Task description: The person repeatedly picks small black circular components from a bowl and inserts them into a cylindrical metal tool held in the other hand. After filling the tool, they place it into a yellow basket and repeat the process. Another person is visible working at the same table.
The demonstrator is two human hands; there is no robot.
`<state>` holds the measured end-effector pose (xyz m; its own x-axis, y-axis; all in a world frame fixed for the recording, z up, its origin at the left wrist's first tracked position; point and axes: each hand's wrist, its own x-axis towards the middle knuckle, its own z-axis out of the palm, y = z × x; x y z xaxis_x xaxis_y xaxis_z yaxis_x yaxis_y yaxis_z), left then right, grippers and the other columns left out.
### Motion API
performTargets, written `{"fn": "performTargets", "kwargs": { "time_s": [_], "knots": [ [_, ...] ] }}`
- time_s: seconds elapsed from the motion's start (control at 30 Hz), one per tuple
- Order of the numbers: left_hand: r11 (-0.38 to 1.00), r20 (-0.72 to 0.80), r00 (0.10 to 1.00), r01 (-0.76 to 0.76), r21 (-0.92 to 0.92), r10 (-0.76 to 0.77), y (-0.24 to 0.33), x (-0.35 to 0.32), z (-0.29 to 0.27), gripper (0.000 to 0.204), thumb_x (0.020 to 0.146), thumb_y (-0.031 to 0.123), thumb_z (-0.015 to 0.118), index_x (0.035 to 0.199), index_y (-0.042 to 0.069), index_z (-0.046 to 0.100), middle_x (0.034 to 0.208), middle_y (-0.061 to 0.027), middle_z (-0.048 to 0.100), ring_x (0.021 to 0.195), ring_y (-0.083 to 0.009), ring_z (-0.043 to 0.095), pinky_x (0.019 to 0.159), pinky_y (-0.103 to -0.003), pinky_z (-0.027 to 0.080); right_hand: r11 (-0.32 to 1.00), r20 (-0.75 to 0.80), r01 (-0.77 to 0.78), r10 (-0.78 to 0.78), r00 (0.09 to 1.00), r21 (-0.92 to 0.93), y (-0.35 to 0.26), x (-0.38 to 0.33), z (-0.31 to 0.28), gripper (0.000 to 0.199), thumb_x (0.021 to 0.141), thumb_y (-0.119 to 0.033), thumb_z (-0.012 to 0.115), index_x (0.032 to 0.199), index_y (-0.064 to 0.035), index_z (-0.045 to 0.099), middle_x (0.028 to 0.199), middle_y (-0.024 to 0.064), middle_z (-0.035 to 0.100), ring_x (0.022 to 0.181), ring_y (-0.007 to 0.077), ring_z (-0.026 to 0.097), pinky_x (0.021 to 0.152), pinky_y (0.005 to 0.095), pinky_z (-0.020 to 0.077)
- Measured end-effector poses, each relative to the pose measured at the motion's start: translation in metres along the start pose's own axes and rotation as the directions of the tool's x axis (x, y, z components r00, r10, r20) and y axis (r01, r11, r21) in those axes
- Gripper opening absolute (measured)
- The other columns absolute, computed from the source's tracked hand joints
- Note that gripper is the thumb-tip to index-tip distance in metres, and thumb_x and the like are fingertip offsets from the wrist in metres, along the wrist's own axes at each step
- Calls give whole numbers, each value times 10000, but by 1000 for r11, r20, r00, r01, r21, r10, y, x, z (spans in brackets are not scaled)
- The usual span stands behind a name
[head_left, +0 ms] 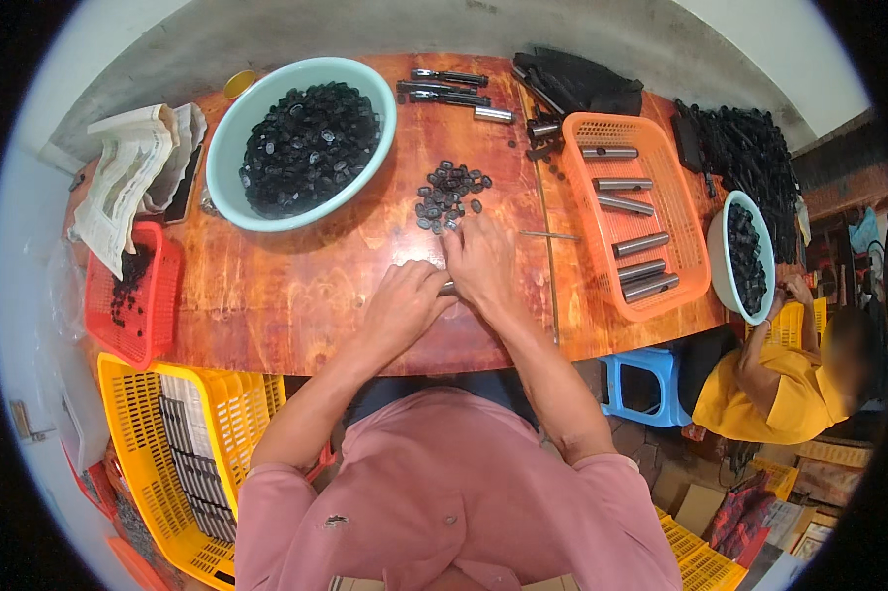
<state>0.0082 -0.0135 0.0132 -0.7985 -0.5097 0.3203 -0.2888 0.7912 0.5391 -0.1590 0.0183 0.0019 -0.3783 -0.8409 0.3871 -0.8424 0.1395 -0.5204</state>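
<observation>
My left hand (403, 303) is closed over a short metal tube (448, 288) on the table in front of me; only the tube's end shows beside the fingers. My right hand (483, 258) is just right of it, its fingers bent and drawn together at the near edge of a loose pile of small black oval pieces (444, 189). What those fingertips pinch, if anything, is hidden.
A pale green basin (388, 148) of black pieces stands back left. An orange basket (584, 251) with several metal tubes lies right, near a smaller basin (717, 258). A red basket (163, 295) sits left. A person in yellow (759, 394) works at far right.
</observation>
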Motion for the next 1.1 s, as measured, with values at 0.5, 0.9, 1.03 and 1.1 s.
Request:
{"fn": "performTargets", "kwargs": {
  "time_s": [0.5,0.9,1.03,1.1],
  "knots": [
    [999,-21,999,-24,37,25,-3,-1,9,285,795,181,821,1027,84,686,928,-53,597,901,-242,603,776,-389,457,989,150,-74,93,984,-129,2,-5,1,358,925,-261,674,1124,35,646,995,193,573,960,362,545,854,493,397],
    [914,29,993,-115,389,112,1,12,9,290,939,256,691,1138,51,640,882,-73,567,836,-259,610,730,-386,486,916,-157,-153,224,962,371,21,-9,16,224,984,-232,645,923,-16,638,907,150,584,887,315,576,818,432,439],
    [990,-124,984,133,47,-127,-6,13,8,338,965,201,673,1258,35,641,903,-143,657,808,-285,668,721,-389,530,777,-92,-291,407,909,558,21,-14,5,255,1015,-250,629,963,0,639,925,151,582,866,299,589,761,400,451],
    [893,-108,929,302,-334,-355,-12,12,3,297,1046,200,567,1271,23,646,950,-173,708,780,-236,687,696,-349,556,762,-82,-288,406,910,580,24,-17,6,271,1023,-253,616,933,2,630,917,151,573,836,303,584,749,402,447]
  ]
}}
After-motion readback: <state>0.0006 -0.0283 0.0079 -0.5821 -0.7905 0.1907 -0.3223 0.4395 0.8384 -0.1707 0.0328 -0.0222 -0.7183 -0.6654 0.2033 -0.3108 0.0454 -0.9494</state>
